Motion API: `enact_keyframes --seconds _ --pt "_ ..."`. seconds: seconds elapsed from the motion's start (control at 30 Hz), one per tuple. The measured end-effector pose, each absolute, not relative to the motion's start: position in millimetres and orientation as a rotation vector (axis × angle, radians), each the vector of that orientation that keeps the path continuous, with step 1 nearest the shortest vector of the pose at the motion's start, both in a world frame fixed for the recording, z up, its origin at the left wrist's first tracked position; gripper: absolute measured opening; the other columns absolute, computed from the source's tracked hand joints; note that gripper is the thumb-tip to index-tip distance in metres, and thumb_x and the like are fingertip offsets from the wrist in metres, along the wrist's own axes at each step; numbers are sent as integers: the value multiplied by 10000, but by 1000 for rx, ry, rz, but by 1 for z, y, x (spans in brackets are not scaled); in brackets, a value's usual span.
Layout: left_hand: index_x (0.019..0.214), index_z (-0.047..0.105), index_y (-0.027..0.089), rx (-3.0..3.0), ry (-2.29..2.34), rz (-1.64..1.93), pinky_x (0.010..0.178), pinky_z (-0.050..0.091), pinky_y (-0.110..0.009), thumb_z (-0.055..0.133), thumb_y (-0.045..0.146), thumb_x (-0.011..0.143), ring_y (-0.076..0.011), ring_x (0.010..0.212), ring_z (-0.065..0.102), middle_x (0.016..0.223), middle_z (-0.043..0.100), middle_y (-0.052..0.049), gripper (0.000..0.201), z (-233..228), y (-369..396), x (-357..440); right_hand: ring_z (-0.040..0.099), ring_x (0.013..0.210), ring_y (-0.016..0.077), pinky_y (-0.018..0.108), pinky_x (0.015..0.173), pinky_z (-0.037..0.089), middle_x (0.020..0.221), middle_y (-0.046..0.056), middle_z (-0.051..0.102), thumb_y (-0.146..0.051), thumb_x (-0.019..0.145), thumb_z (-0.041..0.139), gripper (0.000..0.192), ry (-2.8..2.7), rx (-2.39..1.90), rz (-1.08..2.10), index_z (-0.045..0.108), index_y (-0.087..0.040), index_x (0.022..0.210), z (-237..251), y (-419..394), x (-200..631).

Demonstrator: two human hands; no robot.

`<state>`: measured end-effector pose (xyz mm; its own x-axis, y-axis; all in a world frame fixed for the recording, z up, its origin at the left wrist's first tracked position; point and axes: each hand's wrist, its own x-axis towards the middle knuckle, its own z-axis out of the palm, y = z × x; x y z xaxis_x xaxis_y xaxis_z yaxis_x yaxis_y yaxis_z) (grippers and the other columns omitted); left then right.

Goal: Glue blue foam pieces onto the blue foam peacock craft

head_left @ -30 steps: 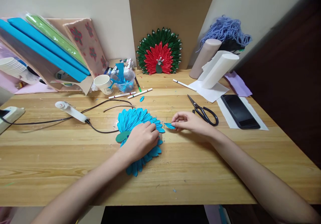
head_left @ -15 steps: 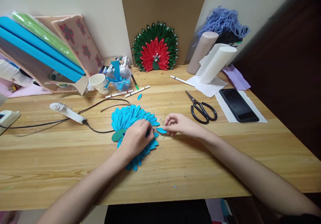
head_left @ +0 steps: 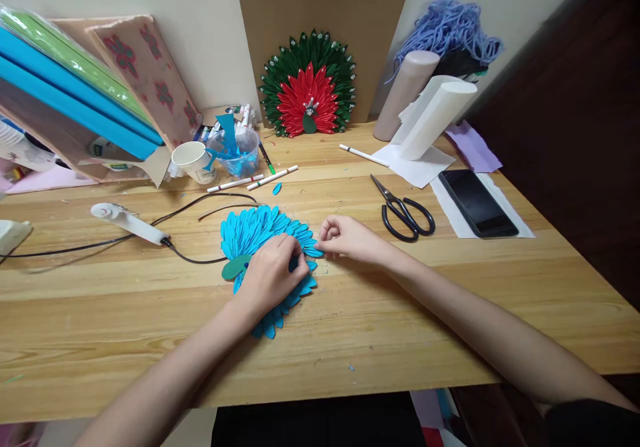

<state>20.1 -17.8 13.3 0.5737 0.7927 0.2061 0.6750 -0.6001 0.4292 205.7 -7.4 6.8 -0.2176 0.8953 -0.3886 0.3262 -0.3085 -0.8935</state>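
A blue paper peacock (head_left: 250,230) with layered petals and a green oval body (head_left: 235,268) lies flat on the table. My left hand (head_left: 275,267) rests over its middle, fingers curled and closed against the petals; its fingertips are partly hidden. At the peacock's right edge, my right hand (head_left: 347,239) pinches a loose blue paper petal (head_left: 313,252) between thumb and forefinger. That petal's inner end sits among the other petals, close to my left thumb. Another single blue petal (head_left: 277,189) lies on the table beyond the peacock.
Black-handled scissors (head_left: 405,213) and a phone (head_left: 477,203) lie to the right. A white glue gun (head_left: 130,223) with its cord is at left. Behind stand a paper cup (head_left: 194,161), a tub of blue scraps (head_left: 243,157), a red-green peacock (head_left: 309,93) and paper rolls (head_left: 435,120).
My right hand has moved left with the petal, bringing it in among the peacock's edge petals. My left hand stays in nearly the same place. The view has shifted slightly.
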Motion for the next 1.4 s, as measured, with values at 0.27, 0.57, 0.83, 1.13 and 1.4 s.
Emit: enact_keyframes --seconds 0.27,0.57,0.83,1.13,1.4 --pt "722 495 171 2496 1203 551 648 424 -281 477 157 793 -167 710 543 728 572 -38 74 14 -18 19 560 469 92 189 453 426 515 -49 563 -117 660 632 197 -1426 -1556 1518 451 -188 693 5 -8 207" --pt "724 495 165 2497 1201 552 651 425 -286 473 160 797 -166 710 538 732 570 -42 76 14 -18 20 552 485 91 196 458 407 576 -29 575 -141 639 626 165 -1527 -1555 1342 473 -183 683 0 -8 201" --pt "732 492 169 2504 1180 554 645 421 -282 469 172 810 -162 712 533 736 560 -36 81 14 -18 19 531 518 93 204 486 400 590 -29 564 -161 636 621 144 -1512 -1536 1270 488 -185 687 -3 -11 200" --pt "733 490 171 2499 1181 536 648 424 -283 468 177 817 -163 717 530 742 556 -37 87 13 -17 20 535 588 105 227 550 416 659 -15 582 -214 670 629 142 -1501 -1533 1150 497 -187 717 -7 -21 196" --pt "733 496 171 2507 1184 522 656 427 -287 466 184 824 -169 726 533 754 561 -46 96 13 -19 20 533 603 104 233 570 431 661 -23 565 -224 688 638 149 -1449 -1531 1111 505 -183 741 -8 -25 193"
